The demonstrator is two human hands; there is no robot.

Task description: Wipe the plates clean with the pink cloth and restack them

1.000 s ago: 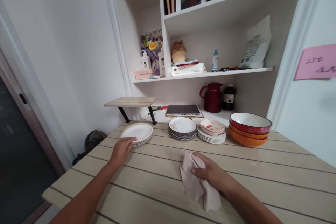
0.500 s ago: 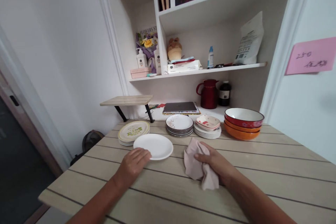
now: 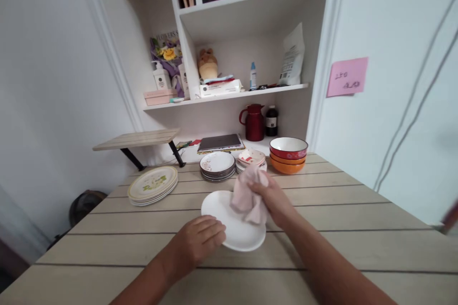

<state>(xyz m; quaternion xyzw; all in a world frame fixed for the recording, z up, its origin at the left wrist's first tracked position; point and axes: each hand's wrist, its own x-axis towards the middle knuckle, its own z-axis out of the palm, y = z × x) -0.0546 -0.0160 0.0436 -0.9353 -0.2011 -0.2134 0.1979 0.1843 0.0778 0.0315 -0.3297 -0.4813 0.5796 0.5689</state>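
A white plate (image 3: 239, 234) is at the middle front of the table, and my left hand (image 3: 199, 244) has hold of its near left edge with the fingers over the rim. The plate looks slightly tilted; whether it is raised off the table I cannot tell. Bunched in my right hand (image 3: 275, 199) is a pale pink cloth (image 3: 247, 194), which hangs over the plate's right half and seems to touch its top. Left of the plate is a stack of plates with a green pattern (image 3: 153, 183). Behind it stand dark-rimmed plates (image 3: 216, 163).
Small patterned dishes (image 3: 252, 156) sit on white plates, partly hidden by the cloth. Red and orange bowls (image 3: 288, 156) are stacked at the back right. A low wooden riser (image 3: 138, 138) stands back left. Behind are a laptop (image 3: 220, 142), a red jug (image 3: 254, 124) and shelves.
My left hand has drawn the white plate nearer and to the right, away from the green-patterned stack. The cloth in my right hand has come over the plate. The view has turned right.
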